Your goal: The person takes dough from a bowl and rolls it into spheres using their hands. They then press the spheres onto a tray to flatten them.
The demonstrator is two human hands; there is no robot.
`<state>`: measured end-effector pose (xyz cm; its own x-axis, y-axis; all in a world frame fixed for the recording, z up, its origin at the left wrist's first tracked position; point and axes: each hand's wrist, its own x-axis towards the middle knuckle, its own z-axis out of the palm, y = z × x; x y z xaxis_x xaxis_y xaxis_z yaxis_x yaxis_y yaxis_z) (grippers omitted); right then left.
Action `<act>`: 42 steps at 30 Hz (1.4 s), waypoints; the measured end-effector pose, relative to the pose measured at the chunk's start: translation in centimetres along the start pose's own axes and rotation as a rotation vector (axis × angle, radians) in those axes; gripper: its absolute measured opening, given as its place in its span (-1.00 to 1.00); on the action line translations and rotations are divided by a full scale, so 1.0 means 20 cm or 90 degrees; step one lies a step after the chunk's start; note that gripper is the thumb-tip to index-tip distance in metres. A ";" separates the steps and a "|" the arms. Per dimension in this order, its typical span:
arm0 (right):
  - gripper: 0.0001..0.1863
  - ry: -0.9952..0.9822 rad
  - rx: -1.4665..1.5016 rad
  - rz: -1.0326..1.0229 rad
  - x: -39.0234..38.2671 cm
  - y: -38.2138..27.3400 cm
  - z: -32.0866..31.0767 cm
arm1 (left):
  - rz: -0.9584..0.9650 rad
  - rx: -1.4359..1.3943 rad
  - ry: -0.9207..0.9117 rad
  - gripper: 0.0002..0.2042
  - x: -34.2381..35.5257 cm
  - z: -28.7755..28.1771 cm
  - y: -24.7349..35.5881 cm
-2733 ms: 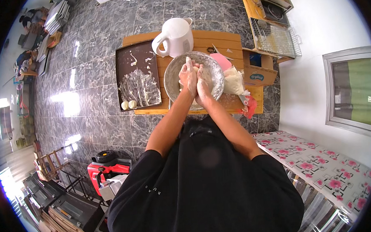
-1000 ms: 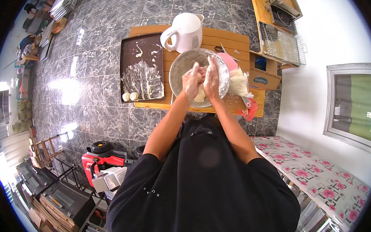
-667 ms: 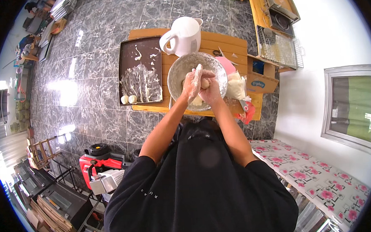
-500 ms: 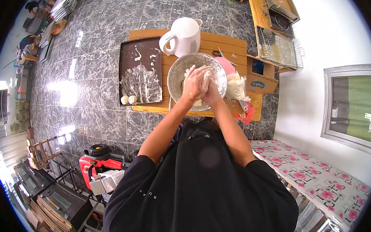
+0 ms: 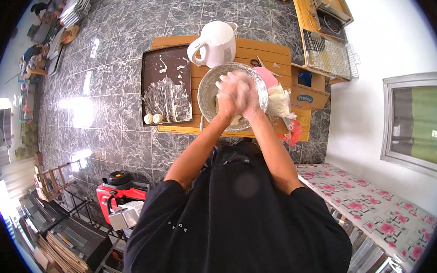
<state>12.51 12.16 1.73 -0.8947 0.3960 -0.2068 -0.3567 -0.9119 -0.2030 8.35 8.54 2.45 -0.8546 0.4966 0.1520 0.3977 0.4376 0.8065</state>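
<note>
Dough (image 5: 236,120) in the bowl (image 5: 207,95), mid-frame; my left grip (image 5: 230,98) overlaps my right grip (image 5: 250,103) (blurry, can't tell how open or what's inside).

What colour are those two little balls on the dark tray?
The two balls are creamy white, best seen in the head view.

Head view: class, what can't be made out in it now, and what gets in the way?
All in the head view:
- Left hand: fingers blurred, probably by motion.
- Right hand: largely hidden behind the left.
- Grip: whether anything lies between the palms is covered by the hands.
- Grey bowl: part of its inside is hidden by hands and wrists.
- Flower-patterned cover: far end cut off by the dark fisheye rim.
</note>
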 end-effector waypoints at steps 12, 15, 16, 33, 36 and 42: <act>-0.35 0.038 -0.069 0.001 -0.03 0.04 0.04 | 0.483 -0.203 -0.136 -0.70 0.02 -0.21 -0.14; -0.33 0.064 -0.059 0.012 0.02 0.01 0.01 | 0.463 -0.196 -0.078 -0.72 0.06 -0.18 -0.09; -0.30 0.168 -0.143 0.011 0.04 0.00 -0.02 | 0.281 -0.170 0.001 -0.71 0.07 -0.17 -0.07; -0.16 0.124 -0.034 -0.056 0.00 -0.01 0.01 | -0.532 -1.169 -0.294 -0.62 0.18 -0.22 -0.09; -0.17 0.129 -0.040 -0.045 0.01 0.01 0.01 | -0.676 -1.136 -0.210 -0.67 0.20 -0.29 0.07; -0.21 -0.191 0.073 -0.008 0.01 -0.02 -0.21 | -0.450 -0.899 -0.381 -0.74 0.15 -0.27 -0.06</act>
<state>13.58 13.06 -2.16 -0.9235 0.3730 0.0899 -0.3805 -0.9203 -0.0912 3.50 5.44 5.04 -0.3529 0.8496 -0.3919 -0.8514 -0.1179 0.5111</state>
